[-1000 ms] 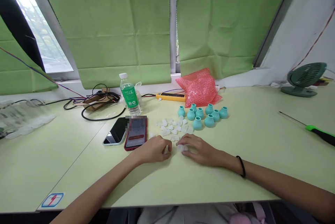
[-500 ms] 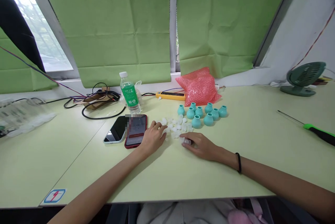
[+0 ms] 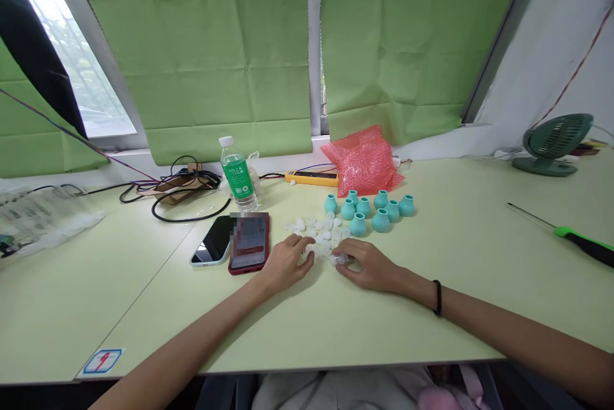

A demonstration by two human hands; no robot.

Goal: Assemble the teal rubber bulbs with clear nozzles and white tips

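Note:
Several small white translucent pieces (image 3: 320, 231) lie in a loose heap on the pale green table (image 3: 432, 307). My left hand (image 3: 286, 263) rests at the heap's near left edge, fingers curled and pinching among the pieces; what it grips is too small to name. My right hand (image 3: 369, 264) lies just right of it, fingertips closed on a small white piece (image 3: 339, 259). Behind the heap stand several small teal vase-shaped parts (image 3: 369, 208).
Two phones, one black (image 3: 212, 242) and one red (image 3: 249, 240), lie left of my left hand. Behind are a green-labelled water bottle (image 3: 237, 176), tangled cables (image 3: 185, 183), a yellow power strip (image 3: 311, 176) and a pink bubble-wrap bag (image 3: 363, 159). A green-handled screwdriver (image 3: 573, 238) and fan (image 3: 554, 144) sit right.
My left hand reached forward to the heap beside the red phone, then drew back a little to its near edge. My right hand moved slightly forward with its white piece.

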